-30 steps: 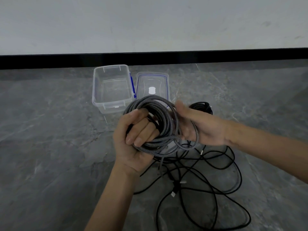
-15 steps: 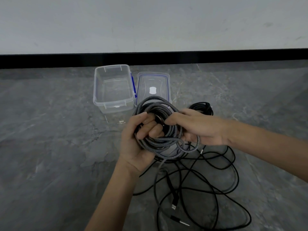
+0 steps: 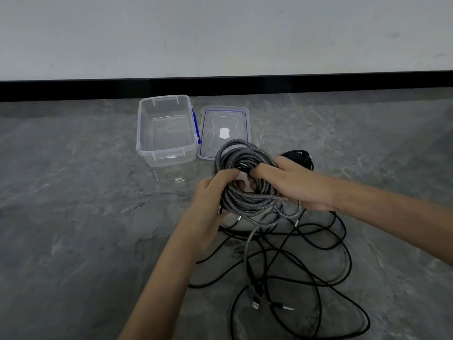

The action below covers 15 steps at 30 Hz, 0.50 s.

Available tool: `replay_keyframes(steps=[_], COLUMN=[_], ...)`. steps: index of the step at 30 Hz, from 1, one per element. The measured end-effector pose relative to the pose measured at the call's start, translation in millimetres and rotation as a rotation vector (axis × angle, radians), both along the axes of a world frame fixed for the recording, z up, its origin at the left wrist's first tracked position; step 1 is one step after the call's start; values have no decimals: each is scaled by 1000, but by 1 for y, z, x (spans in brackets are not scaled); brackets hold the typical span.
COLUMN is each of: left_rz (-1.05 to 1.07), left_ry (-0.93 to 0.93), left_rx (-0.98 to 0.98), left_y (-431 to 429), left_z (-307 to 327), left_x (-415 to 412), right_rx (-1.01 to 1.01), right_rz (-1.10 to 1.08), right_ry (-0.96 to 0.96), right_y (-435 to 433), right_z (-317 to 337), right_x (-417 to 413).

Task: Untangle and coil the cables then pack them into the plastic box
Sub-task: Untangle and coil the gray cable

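Held grey coil (image 3: pixel 245 156) in left hand (image 3: pixel 208 204) and right hand (image 3: pixel 296 185), fingers (image 3: pixel 226 174) curled round its loops, probably against unravelling. Had plastic box (image 3: pixel 169 150) open nearby, ready for packing.

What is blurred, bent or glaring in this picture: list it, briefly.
Head view: light soft and even, no hard shadows; black skirting bows slightly from the wide lens; glossy floor faintly mirrors the plastic box; grey cable coil sharp, no motion blur.

Grey braided cable (image 3: pixel 247 200); black cables (image 3: pixel 326 244); blue-clipped box (image 3: pixel 169 153)
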<state>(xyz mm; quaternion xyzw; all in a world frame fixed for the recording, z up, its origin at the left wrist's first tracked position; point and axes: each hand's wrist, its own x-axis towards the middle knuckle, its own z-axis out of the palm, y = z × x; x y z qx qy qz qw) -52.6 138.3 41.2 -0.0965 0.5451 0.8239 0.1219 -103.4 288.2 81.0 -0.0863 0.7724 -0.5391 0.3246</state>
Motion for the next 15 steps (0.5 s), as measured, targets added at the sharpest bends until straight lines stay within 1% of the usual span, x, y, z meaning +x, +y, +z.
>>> replay_keyframes(steps=[3, 4, 8, 9, 10, 15], left_rz=[78, 75, 20, 8, 3, 28], left_ry=[-23, -15, 120, 147, 162, 172], left_rx=[-170, -263, -646, -714, -769, -895], left_y=[2, 2, 3, 3, 3, 7], left_z=[-5, -6, -12, -14, -15, -13], left_x=[-1, -1, 1, 1, 1, 1], right_rx=[43, 69, 190, 213, 224, 211], right_rz=[15, 31, 89, 106, 114, 77], right_ry=[72, 107, 226, 254, 270, 274], right_y=[1, 1, 9, 10, 11, 13], right_z=[-6, -7, -13, -15, -16, -22], right_x=[-2, -2, -7, -7, -7, -9])
